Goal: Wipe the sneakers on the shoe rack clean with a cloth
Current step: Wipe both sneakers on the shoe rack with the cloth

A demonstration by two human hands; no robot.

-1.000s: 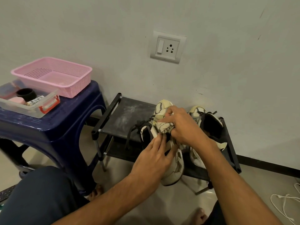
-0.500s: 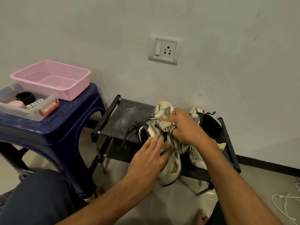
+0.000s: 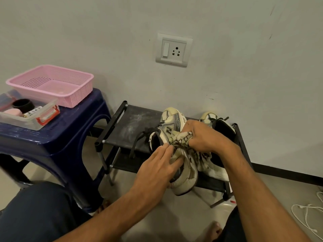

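Observation:
A cream and grey sneaker (image 3: 174, 123) lies tilted on the top shelf of the black shoe rack (image 3: 132, 124), its heel hanging over the front edge. My left hand (image 3: 157, 170) grips the heel end of this sneaker. My right hand (image 3: 204, 137) holds a bunched, stained cream cloth (image 3: 180, 138) and presses it against the sneaker's side. A second sneaker (image 3: 213, 119) stands to the right, partly hidden behind my right hand and forearm. Black laces (image 3: 139, 138) trail to the left.
A dark blue plastic stool (image 3: 57, 137) stands left of the rack, carrying a pink basket (image 3: 52, 84) and a clear box (image 3: 29, 114) of small items. A wall socket (image 3: 173, 49) is above. White cables (image 3: 307, 213) lie on the floor at right.
My right hand with the cloth has slid down and right along the sneaker's side, exposing more of the toe. The left hand keeps its hold on the heel.

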